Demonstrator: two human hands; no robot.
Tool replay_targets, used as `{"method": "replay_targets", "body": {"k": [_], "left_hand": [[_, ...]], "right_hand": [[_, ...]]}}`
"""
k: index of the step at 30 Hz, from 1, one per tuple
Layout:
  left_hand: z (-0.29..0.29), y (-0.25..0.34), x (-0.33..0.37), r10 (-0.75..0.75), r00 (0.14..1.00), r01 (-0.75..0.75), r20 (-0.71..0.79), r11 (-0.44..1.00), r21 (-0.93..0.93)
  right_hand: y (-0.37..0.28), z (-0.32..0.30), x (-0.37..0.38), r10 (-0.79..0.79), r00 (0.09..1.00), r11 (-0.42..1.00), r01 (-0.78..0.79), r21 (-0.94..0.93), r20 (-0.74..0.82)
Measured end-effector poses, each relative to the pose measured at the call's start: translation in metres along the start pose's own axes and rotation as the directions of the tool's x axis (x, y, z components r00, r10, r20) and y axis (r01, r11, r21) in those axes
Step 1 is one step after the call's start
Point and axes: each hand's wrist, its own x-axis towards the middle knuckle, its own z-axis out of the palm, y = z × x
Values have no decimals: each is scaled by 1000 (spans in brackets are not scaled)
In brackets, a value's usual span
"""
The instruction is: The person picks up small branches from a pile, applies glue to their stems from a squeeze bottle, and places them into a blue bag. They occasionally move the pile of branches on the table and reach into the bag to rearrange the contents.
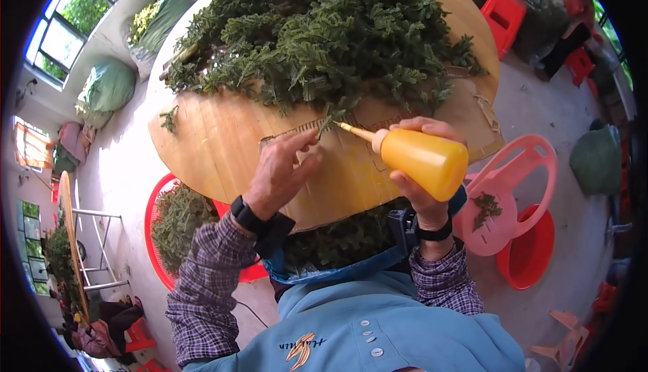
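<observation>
My left hand (275, 173) is closed, its fingertips at the stem of a small green artificial-looking sprig (328, 124). In my right hand (424, 205) is a squeeze bottle (426, 159) of yellow liquid, tilted on its side. Its narrow tip points left and meets the sprig, or comes very close to it. Both hands are over a worn piece of cardboard (337, 186) on the round wooden table (196, 142). Just beyond them lies a large heap of green sprigs (324, 48).
More sprigs lie in a blue-rimmed container (337, 254) against my body. A red basket of greenery (179, 227) stands left; a pink plastic stool or chair (489, 227) and a red bucket (530, 254) are at right. Another person (101, 335) sits at far lower left.
</observation>
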Motion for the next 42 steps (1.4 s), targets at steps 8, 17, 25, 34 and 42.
{"method": "replay_targets", "body": {"k": [8,17,25,34,42], "left_hand": [[33,-8,-63,362,926,-272,-107,837,474],[-4,-17,-84,308,945,-227,-109,858,461],[-13,7,-29,329,913,-249,-240,918,309],[-5,-3,-39,108,931,-87,-350,993,75],[26,15,-81,-206,870,155,-447,977,-147]], "right_hand": [[-4,-54,-29,282,914,953,-231,197,-291],[-3,-14,-34,398,903,866,-313,391,-159],[-4,-15,-36,420,894,820,-301,487,-154],[0,-19,-41,393,907,830,-280,482,-150],[3,-24,-42,410,904,821,-306,481,-125]]}}
